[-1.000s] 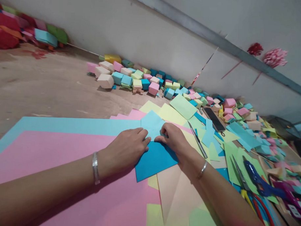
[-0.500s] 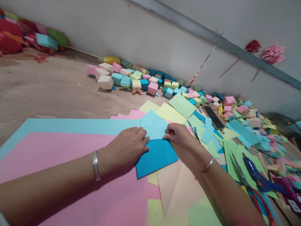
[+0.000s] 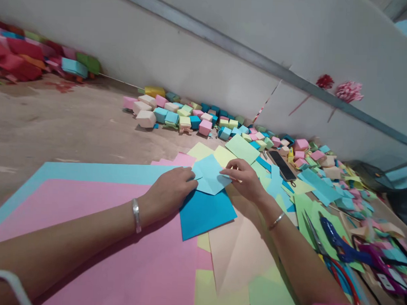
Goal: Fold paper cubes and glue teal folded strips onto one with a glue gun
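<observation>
A dark blue sheet of paper (image 3: 204, 212) lies on a large pink sheet (image 3: 97, 237), its far half folded over so the light blue side (image 3: 208, 176) shows. My left hand (image 3: 168, 193) rests on the paper's left edge with fingers curled down, pressing it flat. My right hand (image 3: 244, 178) pinches the right corner of the light blue flap, lifting it slightly. Each wrist wears a silver bangle.
Large light blue and pink sheets cover the floor at left. Yellow, green and peach sheets (image 3: 240, 256) lie under my right arm. Scissors (image 3: 337, 239), a black phone (image 3: 282, 159) and paper scraps sit at right. Several folded paper cubes (image 3: 178, 116) line the wall.
My right hand has slid from the fold's middle to the flap's right corner and lifted it. The camera has tilted a little; my left hand stays put.
</observation>
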Tool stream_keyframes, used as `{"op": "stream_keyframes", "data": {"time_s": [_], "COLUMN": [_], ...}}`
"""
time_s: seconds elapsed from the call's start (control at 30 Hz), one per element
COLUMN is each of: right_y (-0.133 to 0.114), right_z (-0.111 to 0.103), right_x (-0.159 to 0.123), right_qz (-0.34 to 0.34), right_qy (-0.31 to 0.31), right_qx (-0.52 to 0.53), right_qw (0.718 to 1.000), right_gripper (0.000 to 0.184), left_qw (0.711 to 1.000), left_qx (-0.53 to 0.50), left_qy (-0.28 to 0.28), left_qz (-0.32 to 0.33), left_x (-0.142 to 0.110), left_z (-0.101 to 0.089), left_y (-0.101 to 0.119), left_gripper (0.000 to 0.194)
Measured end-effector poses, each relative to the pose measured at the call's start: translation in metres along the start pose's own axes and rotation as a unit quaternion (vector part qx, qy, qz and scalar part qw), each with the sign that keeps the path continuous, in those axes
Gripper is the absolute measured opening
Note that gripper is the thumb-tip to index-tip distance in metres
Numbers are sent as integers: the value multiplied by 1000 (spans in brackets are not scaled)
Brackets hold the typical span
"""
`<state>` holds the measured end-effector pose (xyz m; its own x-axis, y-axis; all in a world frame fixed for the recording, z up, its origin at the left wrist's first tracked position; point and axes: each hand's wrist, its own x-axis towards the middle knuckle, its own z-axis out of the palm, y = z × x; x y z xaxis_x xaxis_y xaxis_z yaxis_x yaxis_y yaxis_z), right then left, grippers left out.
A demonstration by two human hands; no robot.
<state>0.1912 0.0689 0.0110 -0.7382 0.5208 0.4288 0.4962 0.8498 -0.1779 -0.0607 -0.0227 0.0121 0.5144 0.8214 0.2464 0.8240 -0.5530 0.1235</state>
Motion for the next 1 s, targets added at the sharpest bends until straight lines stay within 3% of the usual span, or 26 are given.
{"op": "stream_keyframes", "data": {"time_s": [0.1, 0.27, 0.4, 0.53, 0.67, 0.8, 1.0], "right_y": [-14, -36, -39, -37, -36, -42, -49], "right_z": [-6, -10, -10, -9, 2, 14, 18], "right_x": [5, 6, 4, 2, 1, 5, 17], "right_qz": [-49, -144, -165, -160, -51, 103, 147], "right_qy": [19, -77, -142, -161, -130, -130, -226], "right_qx": [68, 34, -4, 33, 69, -20, -96], "right_qw": [996, 986, 976, 973, 988, 986, 958], "right_gripper": [21, 18, 18, 22, 20, 24, 26], "left_qw": [1000, 999, 999, 999, 998, 995, 993], "left_qx": [-6, -48, -27, -23, -47, -88, -105], "left_qy": [26, 3, -22, -32, -16, 25, 46], "left_qz": [-1, -14, -19, -26, -33, -32, -20], "left_x": [0, -1, -1, 0, -1, -3, -7], "left_z": [1, 2, 1, 0, 0, 3, 9], "left_y": [-2, 4, 9, 11, 12, 12, 12], "left_gripper": [22, 20, 24, 23, 22, 22, 26]}}
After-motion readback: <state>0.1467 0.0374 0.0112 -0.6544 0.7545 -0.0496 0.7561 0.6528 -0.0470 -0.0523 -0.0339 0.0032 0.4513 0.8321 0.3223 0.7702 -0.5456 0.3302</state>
